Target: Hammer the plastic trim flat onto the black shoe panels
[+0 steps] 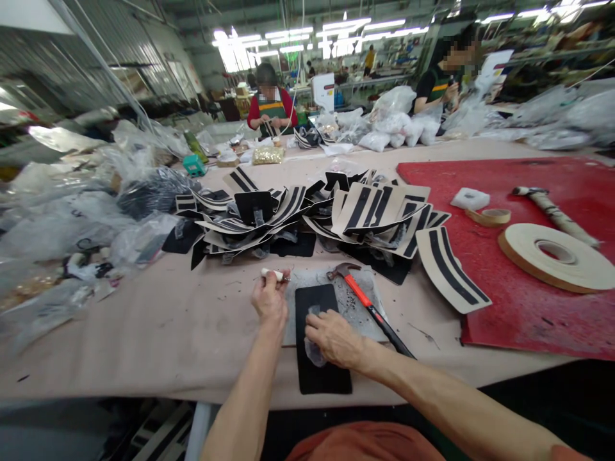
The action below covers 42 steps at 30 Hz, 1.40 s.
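Observation:
My left hand (270, 299) is closed around a small white object like a short handle (275, 275), with a dark tip pointing right. Under my right hand (334, 336) lies a flat black rectangular panel (324, 378). The curled fingers of that hand pinch a crumpled clear plastic piece (314, 355) on the panel. Part of the plastic is hidden by the fingers. Beneath the panel is a grey slab (368, 291) with small dark bits scattered on it. A claw hammer (362, 294) with a red and black handle rests across the slab, right of the panel.
Striped cream and black panels (288, 208) are heaped beyond my hands; one single panel (449, 272) lies right. A red mat (519, 326) carries a tape roll (557, 256) and another hammer (557, 214). Plastic bags (96, 224) crowd the left. Two people work across the table.

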Available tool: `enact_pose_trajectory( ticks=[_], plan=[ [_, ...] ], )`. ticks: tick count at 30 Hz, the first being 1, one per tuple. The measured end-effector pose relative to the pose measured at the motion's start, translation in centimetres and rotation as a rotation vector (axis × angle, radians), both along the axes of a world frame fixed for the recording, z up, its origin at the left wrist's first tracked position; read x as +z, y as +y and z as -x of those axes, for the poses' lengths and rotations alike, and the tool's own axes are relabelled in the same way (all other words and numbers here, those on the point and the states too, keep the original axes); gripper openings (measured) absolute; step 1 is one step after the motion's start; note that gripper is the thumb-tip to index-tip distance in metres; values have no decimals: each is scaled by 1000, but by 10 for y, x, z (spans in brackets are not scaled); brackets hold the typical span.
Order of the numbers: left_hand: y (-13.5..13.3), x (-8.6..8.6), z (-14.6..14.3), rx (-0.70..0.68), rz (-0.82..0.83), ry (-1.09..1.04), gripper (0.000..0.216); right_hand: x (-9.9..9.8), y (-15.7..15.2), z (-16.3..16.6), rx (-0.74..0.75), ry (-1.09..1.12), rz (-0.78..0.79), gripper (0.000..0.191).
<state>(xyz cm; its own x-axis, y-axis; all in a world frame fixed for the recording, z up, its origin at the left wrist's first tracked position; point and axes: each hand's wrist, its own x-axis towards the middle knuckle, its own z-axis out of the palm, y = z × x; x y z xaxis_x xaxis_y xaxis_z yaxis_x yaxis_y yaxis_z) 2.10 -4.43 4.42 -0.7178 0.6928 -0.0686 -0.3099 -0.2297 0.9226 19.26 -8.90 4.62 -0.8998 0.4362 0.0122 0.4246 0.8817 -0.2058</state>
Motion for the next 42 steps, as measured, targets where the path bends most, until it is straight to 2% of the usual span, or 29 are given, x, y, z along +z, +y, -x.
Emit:
enact_pose_trajectory(
  ticks=[2,5,7,8,9,11,14,17,20,25,30,33,35,37,40,42],
  plan=[
    [-16,34,9,22,-81,65,35,26,0,11,-56,2,-93,12],
    [-45,85,17,108,-219,296,25,70,5,27,-256,36,-138,14],
    [-60,105,19,189,-288,425,20,90,9,31,-394,42,-100,16],
    [-64,108,19,209,-299,466,19,94,10,30,-455,39,-64,18],
    [-66,106,18,208,-289,490,19,95,11,28,-508,34,-21,21],
    [-65,87,14,131,-209,485,20,83,9,20,-595,24,64,31],
    [-57,38,5,-66,-29,432,24,47,-2,9,-655,5,145,47],
    [-47,-10,-3,-218,99,431,27,12,-15,5,-677,-4,214,51],
    [-36,-37,-8,-312,120,406,30,-5,-22,8,-697,36,280,53],
    [-19,-49,-16,-468,117,401,27,-6,-17,3,-731,129,351,63],
    [-17,-55,-18,-528,137,435,25,-6,-13,-10,-644,208,442,74],
    [-20,-57,-17,-547,145,423,28,-8,-12,-20,-603,318,501,67],
    [-20,-57,-16,-556,149,421,29,-7,-9,-29,-652,410,453,53],
    [-20,-57,-17,-550,148,454,28,-5,-2,-41,-768,426,302,42],
    [-20,-57,-18,-532,142,525,25,1,10,-63,-891,232,89,31],
    [-20,-57,-19,-523,143,547,23,4,16,-77,-896,62,66,25]
  ],
)
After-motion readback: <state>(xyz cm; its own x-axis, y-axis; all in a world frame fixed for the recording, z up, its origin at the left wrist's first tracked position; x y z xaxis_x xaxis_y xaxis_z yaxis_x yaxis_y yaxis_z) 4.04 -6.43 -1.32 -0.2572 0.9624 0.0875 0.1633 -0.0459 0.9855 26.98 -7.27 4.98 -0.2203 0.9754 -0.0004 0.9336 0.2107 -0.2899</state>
